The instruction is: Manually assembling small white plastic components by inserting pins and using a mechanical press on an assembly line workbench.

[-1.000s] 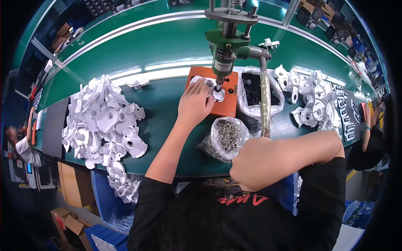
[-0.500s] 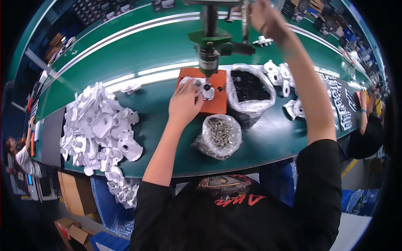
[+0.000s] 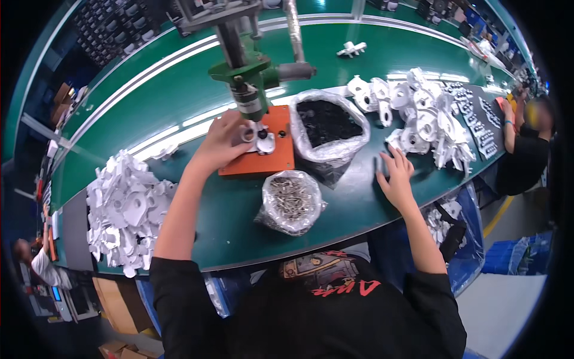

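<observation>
Under a green bench press (image 3: 254,78), a white plastic part (image 3: 266,143) with a black piece in it lies on an orange block (image 3: 280,116). The press's tip is right over this part, and whether it touches cannot be told. My left hand (image 3: 220,145) grips the part's left side, thumb in front and fingers behind. Over the table at the right, my right hand (image 3: 396,178) is open with its fingers apart and nothing in it. Its fingertips are close to the near edge of a heap of white plastic parts (image 3: 427,116).
A clear bag (image 3: 338,157) of small black pieces stands right of the block, and a smaller bag (image 3: 315,206) of metal screws in front. Another white heap (image 3: 128,206) fills the left. Beyond runs a green belt (image 3: 185,78). Other people work at far right (image 3: 526,158) and far left (image 3: 45,266).
My right hand has come down from the lever beside the press to the table at the right. My left hand remains at the white part. The whole view has swung rightward.
</observation>
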{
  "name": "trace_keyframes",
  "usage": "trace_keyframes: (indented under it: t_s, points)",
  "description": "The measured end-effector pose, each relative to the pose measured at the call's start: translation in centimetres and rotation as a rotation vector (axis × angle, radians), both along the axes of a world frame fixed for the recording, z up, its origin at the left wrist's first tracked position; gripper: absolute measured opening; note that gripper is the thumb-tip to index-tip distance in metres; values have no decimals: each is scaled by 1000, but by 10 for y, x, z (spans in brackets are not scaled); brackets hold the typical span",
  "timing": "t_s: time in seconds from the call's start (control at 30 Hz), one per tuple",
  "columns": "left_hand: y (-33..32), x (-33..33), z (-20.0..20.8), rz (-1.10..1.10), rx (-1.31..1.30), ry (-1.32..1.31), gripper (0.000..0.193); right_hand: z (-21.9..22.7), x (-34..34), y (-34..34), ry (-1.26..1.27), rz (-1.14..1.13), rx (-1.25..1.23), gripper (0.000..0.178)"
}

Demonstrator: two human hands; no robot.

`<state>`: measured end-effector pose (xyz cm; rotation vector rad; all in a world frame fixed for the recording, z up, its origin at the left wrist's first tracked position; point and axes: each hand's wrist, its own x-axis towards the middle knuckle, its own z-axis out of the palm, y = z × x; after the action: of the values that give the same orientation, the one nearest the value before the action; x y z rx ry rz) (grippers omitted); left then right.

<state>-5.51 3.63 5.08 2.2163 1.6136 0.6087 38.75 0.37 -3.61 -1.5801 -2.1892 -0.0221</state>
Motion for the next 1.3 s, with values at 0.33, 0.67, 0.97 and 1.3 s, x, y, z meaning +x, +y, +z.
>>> trace_keyframes:
  t_s: [0.33,0.67,0.97,1.3]
  points:
    - [23,-14,6,391,111,9,33,-15,-2,-12,360,33,94,27]
    - [23,-126,-46,844,-15,503,56,-1,-18,-10,123,96,47,50]
    - [-9,-155,-44,864,-145,531,51,-3,-14,-11,254,86,-21,55]
    - [0,-46,27,471,211,-211,23,-7,-11,-11,414,90,-32,55]
